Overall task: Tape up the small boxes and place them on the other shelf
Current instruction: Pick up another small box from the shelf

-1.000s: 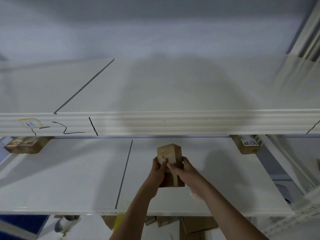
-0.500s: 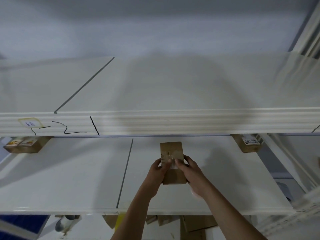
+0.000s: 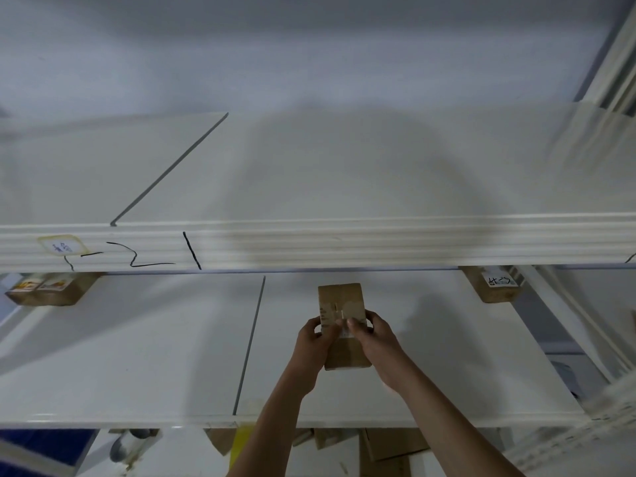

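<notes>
I hold a small cardboard box (image 3: 342,306) over the middle of the lower shelf (image 3: 155,356), nearer its front edge than its back; its top flaps lie closed. My left hand (image 3: 315,342) curls around its left side, and my right hand (image 3: 373,339) wraps its right side. Both thumbs press on the top where the flaps meet. Two more cardboard boxes (image 3: 51,290) (image 3: 495,287) sit at the shelf's back corners, under the upper shelf (image 3: 344,173).
</notes>
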